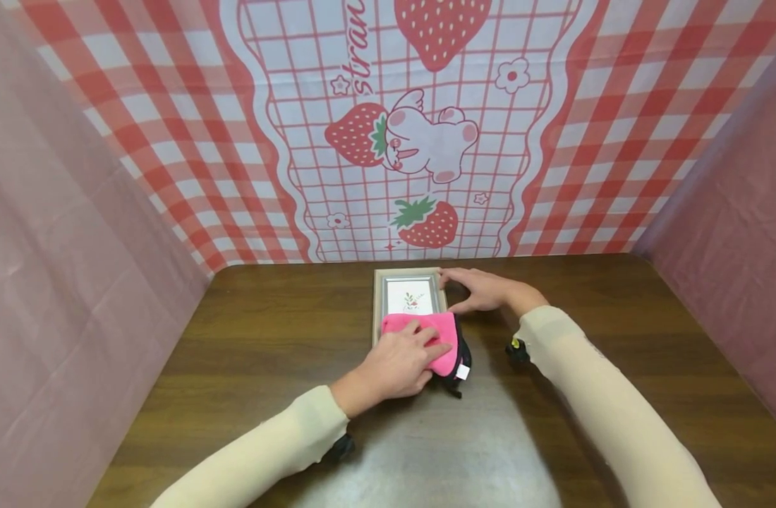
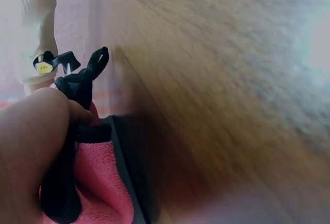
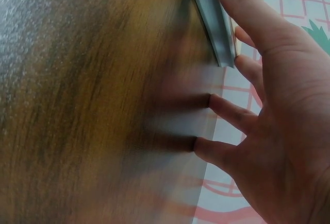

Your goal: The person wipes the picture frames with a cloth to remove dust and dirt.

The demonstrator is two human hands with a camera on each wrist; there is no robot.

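A picture frame (image 1: 378, 300) with a pale outer border, a silver inner edge and a small plant print lies flat toward the table's back edge. My left hand (image 1: 397, 361) holds a folded pink cloth (image 1: 448, 326) with black trim over the frame's near part, which it hides. In the left wrist view the cloth (image 2: 103, 183) looks fuzzy, with a black loop (image 2: 98, 62) sticking up past the thumb. At the frame's far right corner, my right hand (image 1: 486, 289) holds it between thumb and index finger. Its other fingers spread by the tabletop in the right wrist view.
The brown wooden table (image 1: 267, 353) ends at a strawberry-patterned cloth backdrop (image 1: 375, 183). Pink curtains (image 1: 77, 282) close off both sides. A white tag (image 1: 463, 372) and black strap hang off the pink cloth's right end.
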